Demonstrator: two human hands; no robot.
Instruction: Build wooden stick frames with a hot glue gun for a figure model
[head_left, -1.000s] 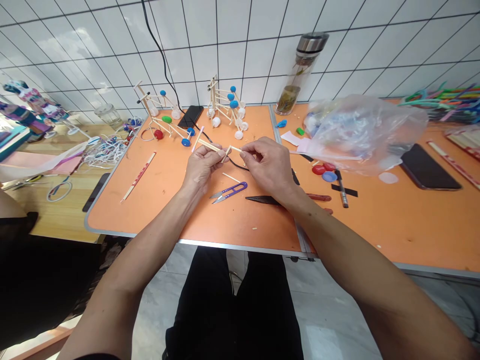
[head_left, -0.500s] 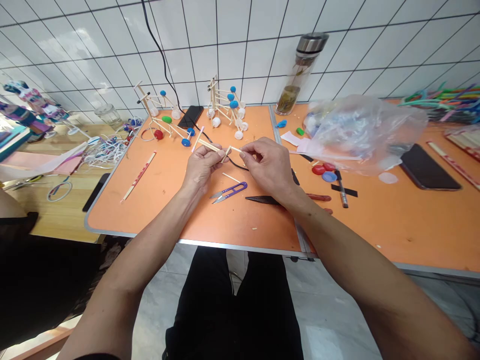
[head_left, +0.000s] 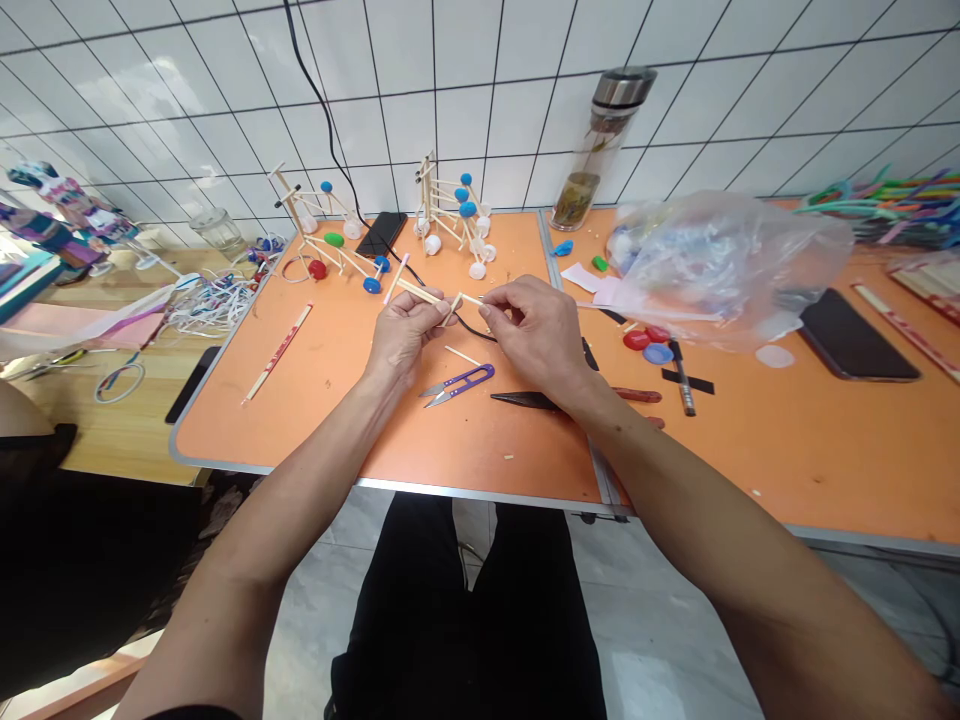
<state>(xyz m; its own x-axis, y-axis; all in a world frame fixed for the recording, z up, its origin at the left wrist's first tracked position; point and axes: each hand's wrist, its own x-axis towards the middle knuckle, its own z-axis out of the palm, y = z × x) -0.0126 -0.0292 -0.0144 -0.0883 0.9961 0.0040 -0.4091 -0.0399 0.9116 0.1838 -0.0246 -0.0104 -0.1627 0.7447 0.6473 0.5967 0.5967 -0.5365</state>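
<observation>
Over the orange table (head_left: 465, 450), my left hand (head_left: 403, 332) is closed around thin wooden sticks (head_left: 421, 292) that stick out up and to the left. My right hand (head_left: 534, 335) pinches a short stick (head_left: 471, 298) that meets the left hand's sticks between my fingertips. Just below my hands lie a loose short stick (head_left: 461, 355), purple thread snips (head_left: 457, 384) and a black pointed blade (head_left: 525, 400).
Two stick-and-bottle-cap models (head_left: 450, 212) (head_left: 326, 235) stand at the back near a black phone (head_left: 381, 233) and cable. A glass bottle (head_left: 600, 145), a clear plastic bag (head_left: 720, 265), loose caps (head_left: 649, 345) and another phone (head_left: 855, 335) lie to the right. A wrapped chopstick (head_left: 277, 352) lies left.
</observation>
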